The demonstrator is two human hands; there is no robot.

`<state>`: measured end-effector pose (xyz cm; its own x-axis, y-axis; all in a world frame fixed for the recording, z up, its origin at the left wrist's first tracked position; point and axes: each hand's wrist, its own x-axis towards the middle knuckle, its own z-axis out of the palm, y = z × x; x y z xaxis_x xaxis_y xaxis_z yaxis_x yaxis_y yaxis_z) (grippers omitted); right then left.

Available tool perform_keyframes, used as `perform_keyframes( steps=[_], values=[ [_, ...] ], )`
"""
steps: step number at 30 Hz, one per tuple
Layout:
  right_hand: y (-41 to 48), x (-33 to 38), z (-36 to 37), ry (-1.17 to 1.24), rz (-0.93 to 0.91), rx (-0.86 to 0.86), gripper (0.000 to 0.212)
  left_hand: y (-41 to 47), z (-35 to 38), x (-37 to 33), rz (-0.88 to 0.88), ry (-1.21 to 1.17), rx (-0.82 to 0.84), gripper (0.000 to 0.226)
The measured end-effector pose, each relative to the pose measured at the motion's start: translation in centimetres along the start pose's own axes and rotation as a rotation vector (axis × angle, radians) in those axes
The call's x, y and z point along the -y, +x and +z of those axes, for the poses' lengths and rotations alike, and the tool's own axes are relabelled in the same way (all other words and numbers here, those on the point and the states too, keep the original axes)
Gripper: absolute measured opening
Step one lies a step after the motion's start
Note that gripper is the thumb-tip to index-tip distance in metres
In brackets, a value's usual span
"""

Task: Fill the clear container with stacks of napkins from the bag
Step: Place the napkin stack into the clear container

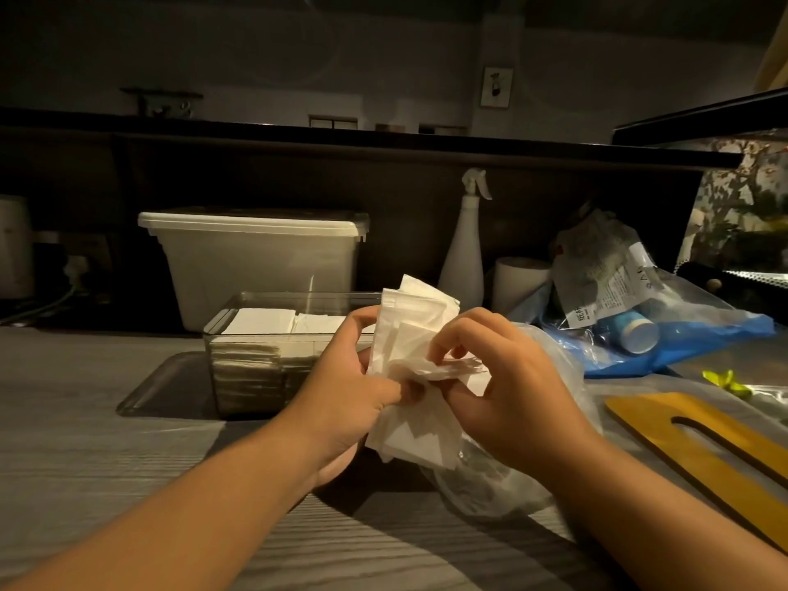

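Our two forearms reach forward side by side over the desk (85, 420). Our left hand (341, 390) curls round a ragged bunch of napkins (409, 326), thumb across its front. Our right hand (516, 386) pinches the bunch's loose edges with bent fingers. The bunch is held up just in front of the clear container (217, 334), which holds flat napkin stacks (264, 322). The crumpled clear bag (482, 484) lies on the desk under our right wrist.
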<state>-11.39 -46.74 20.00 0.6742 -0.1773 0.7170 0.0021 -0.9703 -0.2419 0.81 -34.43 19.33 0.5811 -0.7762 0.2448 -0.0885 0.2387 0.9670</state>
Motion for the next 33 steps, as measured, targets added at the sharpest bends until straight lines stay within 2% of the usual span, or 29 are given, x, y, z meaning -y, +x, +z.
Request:
perform_keyframes(
  steps=[4,11,16,22,26,29,33],
  values=[
    [-0.1,0.3,-0.2,0.069,0.075,0.002,0.031,0.0,-0.1,-0.2,-0.026,-0.068,0.038,0.073],
    [0.0,0.3,-0.1,0.073,0.149,0.016,0.025,-0.4,-0.2,-0.9,-0.046,-0.119,0.087,0.057],
    [0.1,0.0,0.4,0.038,0.187,0.049,0.047,-0.5,0.2,-0.7,0.033,0.037,0.068,0.079],
    [-0.1,-0.4,0.5,0.004,0.081,-0.059,0.034,-0.5,0.1,-0.5,0.035,0.025,0.025,0.08],
    [-0.2,-0.3,0.5,-0.05,-0.023,-0.106,0.036,-0.3,-0.1,-0.5,0.048,0.003,-0.023,0.079],
    [-0.2,-0.1,0.5,-0.04,-0.033,-0.111,0.037,-0.3,0.0,-0.6,0.034,-0.021,-0.014,0.08],
    [-0.1,-0.2,0.2,-0.022,-0.039,-0.118,0.039,-0.5,0.0,-1.3,-0.045,-0.249,0.001,0.057]
  ],
)
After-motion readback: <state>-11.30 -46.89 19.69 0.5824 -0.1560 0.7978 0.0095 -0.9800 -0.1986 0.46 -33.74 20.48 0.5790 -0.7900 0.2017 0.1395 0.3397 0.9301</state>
